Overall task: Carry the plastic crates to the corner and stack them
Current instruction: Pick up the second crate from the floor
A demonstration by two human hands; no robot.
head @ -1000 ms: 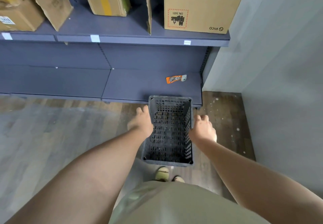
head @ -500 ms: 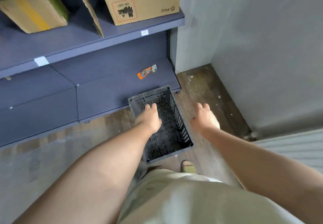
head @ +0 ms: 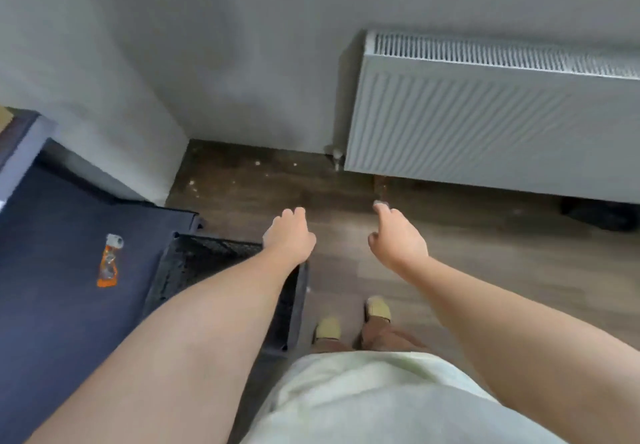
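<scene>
A dark plastic crate [head: 221,270] with slotted walls is sitting on the wood floor [head: 485,246] beside the low blue shelf [head: 62,298]. Both hands, left [head: 289,237] and right [head: 396,235], are hanging loose and holding nothing. Since earlier, they are now off the crate, with a radiator [head: 485,114] in view.

matt perforated plastic crate [head: 194,263], wood-grain floor [head: 485,242]

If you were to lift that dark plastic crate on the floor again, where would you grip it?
Probably the crate by its two long top rims, one hand each side, from above: it sits upright and open-topped beside the shelf base. Both hands are empty.
</scene>
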